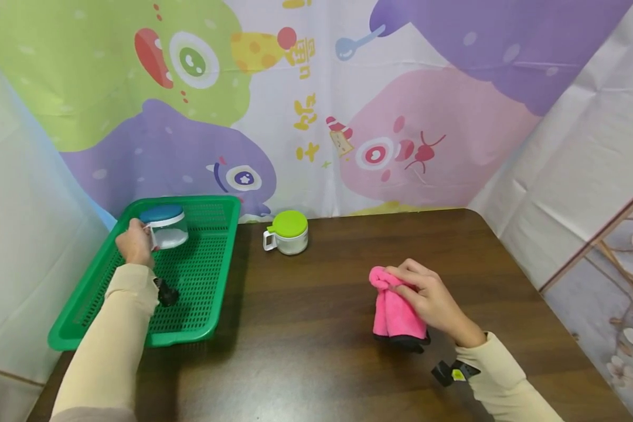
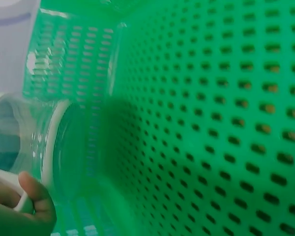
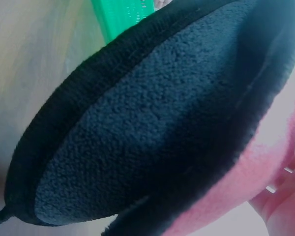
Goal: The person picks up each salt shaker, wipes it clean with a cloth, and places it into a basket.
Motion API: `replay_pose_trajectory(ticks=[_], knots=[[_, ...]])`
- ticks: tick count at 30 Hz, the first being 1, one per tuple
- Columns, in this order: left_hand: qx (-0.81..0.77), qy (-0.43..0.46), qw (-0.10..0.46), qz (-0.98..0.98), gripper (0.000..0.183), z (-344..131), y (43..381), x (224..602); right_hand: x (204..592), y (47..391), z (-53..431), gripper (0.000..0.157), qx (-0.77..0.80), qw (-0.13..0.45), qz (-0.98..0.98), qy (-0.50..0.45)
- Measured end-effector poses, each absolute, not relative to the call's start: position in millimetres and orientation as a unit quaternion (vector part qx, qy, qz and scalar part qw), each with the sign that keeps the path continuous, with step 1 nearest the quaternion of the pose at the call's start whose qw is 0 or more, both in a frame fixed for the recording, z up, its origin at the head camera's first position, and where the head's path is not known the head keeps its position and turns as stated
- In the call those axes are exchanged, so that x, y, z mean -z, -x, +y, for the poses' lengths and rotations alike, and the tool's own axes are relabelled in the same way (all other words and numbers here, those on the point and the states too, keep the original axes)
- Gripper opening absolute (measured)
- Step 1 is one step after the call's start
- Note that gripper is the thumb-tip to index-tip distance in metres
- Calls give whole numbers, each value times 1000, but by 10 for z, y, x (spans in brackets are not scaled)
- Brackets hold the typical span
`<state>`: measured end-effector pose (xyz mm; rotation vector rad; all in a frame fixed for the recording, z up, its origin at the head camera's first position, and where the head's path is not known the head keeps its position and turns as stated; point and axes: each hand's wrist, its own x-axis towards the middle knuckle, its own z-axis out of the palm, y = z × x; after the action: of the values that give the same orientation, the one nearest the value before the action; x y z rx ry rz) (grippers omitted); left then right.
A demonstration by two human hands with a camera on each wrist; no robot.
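Note:
On the left, my left hand (image 1: 135, 243) grips the white handle of a clear jar with a blue lid (image 1: 170, 234), inside the green basket (image 1: 227, 264). The left wrist view shows the jar (image 2: 32, 142) tilted near the basket's wall; whether its base touches the basket floor I cannot tell. Over the right part of the table, my right hand (image 1: 429, 299) pinches the top of a folded pink cloth (image 1: 398, 313) with a black edge. From the right wrist, the cloth's dark grey inner side (image 3: 132, 123) fills most of the view.
A similar jar with a lime-green lid (image 1: 289, 228) stands near the back edge of the brown wooden table (image 1: 306, 328), right of the basket, its white handle facing left. A cartoon-printed curtain (image 1: 295, 176) hangs behind the table, and pale curtains flank both sides.

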<state>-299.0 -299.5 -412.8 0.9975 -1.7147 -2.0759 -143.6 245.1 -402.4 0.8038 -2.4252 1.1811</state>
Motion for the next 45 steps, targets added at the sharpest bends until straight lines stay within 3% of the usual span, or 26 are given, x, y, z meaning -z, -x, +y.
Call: replay_pose_trajectory(ticks=[18,30,35,41,45], knots=[[722,-289,94,-622,37,-3020,2891,4153,4035,1450,2447,37,-418,148,-849,-287],[728,-298,100,-610,37,-3085,2928,4209,4011,1441,2446,36,-417,148,-851,-283],[719,-284,48,-632,34,-3130,2910,4230,4028,1432,2452,36,-419,151,-849,-283],[713,-212,-62,-666,24,-3198,2905,4269,4039,1426,2457,36,-421,153,-847,-285],[687,-179,-112,-695,28,-3275,2895,4303,4032,1427,2455,36,-421,154,-847,-284]])
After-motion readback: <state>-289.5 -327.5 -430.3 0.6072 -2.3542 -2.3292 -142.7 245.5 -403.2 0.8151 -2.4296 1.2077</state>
